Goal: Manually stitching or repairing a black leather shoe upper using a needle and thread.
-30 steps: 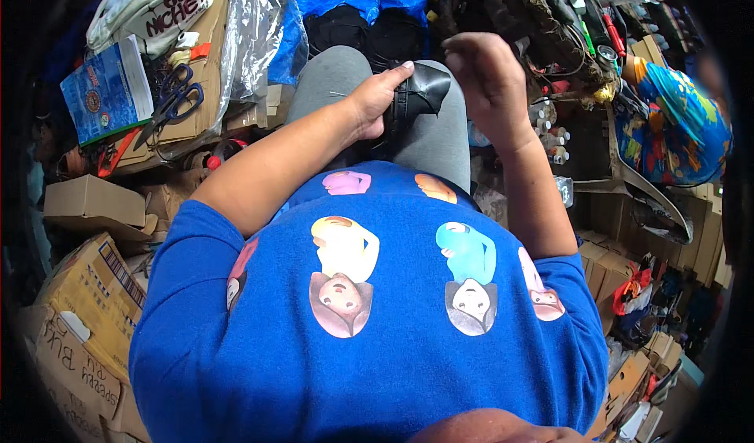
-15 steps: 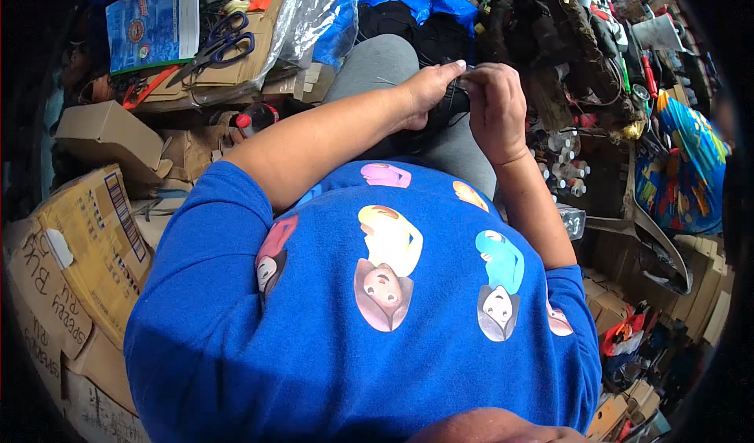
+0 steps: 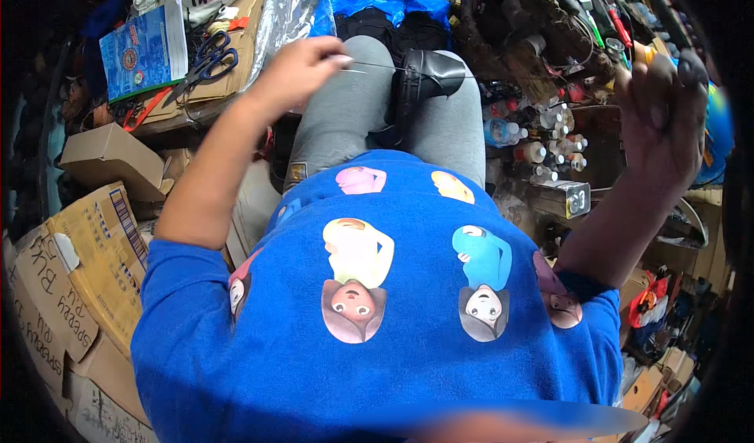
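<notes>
Hands wide apart, one to each side of the lap. Black leather piece (image 3: 436, 70) lies over the right thigh, its strap-like edge hanging between the legs; neither hand touches it. A dark thread (image 3: 377, 67) runs from its left side to the left hand (image 3: 302, 70), whose fingertips are pinched on it (hand blurred, grip read from where the line ends). A faint line also leaves the piece's right side toward the right hand (image 3: 664, 109). Fingers there are curled; cannot tell whether they grip the line.

Risks, as judged:
1. Piece shifts or twists on the thigh. Cause: only the lap supports it, so an uneven pull from one side could drag it.
2. Thread snaps or cuts into the leather. Cause: too sharp a tug on so fine a line.
3. Thread slips from the fingers. Cause: small pinch contact on the left, unconfirmed hold on the right.
4. Prick or snag near the left thigh. Cause: a thin pale sliver (image 3: 355, 71) by the left fingertips (needle or loose thread, cannot tell).
5. Right hand knocks something. Cause: crowded side, with small bottles (image 3: 534, 153) below and inward of it.
</notes>
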`<state>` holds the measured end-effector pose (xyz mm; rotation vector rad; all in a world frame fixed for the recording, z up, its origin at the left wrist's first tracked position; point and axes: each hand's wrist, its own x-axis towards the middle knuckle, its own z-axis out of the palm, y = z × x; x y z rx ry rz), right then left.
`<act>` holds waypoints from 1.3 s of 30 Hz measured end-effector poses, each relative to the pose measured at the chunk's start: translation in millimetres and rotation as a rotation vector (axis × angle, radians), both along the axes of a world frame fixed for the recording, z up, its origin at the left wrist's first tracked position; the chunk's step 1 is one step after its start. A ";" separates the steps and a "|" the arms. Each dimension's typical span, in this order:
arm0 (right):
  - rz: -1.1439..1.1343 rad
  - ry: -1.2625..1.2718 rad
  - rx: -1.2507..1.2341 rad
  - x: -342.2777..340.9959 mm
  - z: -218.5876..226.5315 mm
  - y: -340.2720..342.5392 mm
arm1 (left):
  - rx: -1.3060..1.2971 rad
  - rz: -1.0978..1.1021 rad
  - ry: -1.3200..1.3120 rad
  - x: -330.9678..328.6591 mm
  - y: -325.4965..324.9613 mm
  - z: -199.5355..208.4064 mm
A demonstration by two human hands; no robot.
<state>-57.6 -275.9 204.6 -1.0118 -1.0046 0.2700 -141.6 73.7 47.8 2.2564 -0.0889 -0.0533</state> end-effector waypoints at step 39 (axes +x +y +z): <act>-0.541 0.004 -1.130 3.2 -205.2 2.9 | 0.007 -0.022 -0.114 -0.7 -5.6 -28.4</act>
